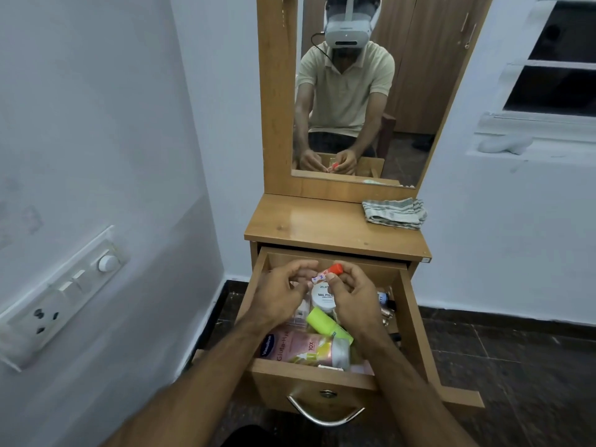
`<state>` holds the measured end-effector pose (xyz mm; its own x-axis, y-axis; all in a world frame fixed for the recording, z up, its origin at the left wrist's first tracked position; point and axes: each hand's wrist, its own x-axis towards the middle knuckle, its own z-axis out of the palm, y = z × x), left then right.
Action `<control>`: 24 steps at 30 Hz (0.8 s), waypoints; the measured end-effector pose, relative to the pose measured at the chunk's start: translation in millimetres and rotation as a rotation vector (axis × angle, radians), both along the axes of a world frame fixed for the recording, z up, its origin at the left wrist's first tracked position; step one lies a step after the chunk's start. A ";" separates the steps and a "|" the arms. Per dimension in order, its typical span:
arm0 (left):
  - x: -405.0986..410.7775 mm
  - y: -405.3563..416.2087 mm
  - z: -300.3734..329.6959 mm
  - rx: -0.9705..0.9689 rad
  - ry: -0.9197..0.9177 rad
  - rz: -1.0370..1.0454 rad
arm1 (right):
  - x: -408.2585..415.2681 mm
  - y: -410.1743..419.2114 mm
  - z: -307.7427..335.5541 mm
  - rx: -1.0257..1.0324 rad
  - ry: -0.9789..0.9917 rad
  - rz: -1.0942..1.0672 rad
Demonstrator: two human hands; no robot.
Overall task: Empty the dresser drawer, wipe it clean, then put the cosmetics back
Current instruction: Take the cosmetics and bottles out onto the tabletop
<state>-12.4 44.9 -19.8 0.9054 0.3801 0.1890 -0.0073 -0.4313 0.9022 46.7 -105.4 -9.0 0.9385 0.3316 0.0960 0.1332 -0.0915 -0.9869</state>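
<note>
The wooden dresser drawer (414, 321) is pulled out and holds several cosmetics. Above its back half, my right hand (350, 293) pinches a small tube with an orange-red cap (325, 273). My left hand (283, 290) hovers beside the tube's lower end with curled fingers; whether it touches the tube is unclear. Below my hands lie a white nail polish remover jar (322, 296), a lime-green bottle (325, 325) and a pink Vaseline lotion bottle (303, 348). A folded striped cloth (394, 212) rests on the dresser top (322, 224) at the right.
A mirror (354, 91) stands behind the dresser top and reflects a person with a headset. A switch and socket panel (61, 298) is on the left wall. A window (548, 59) is at the upper right. The floor is dark tile.
</note>
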 end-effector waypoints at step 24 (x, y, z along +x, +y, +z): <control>-14.6 -4.0 14.6 0.381 -0.051 0.224 | -6.5 -3.6 0.9 -0.043 -0.017 0.084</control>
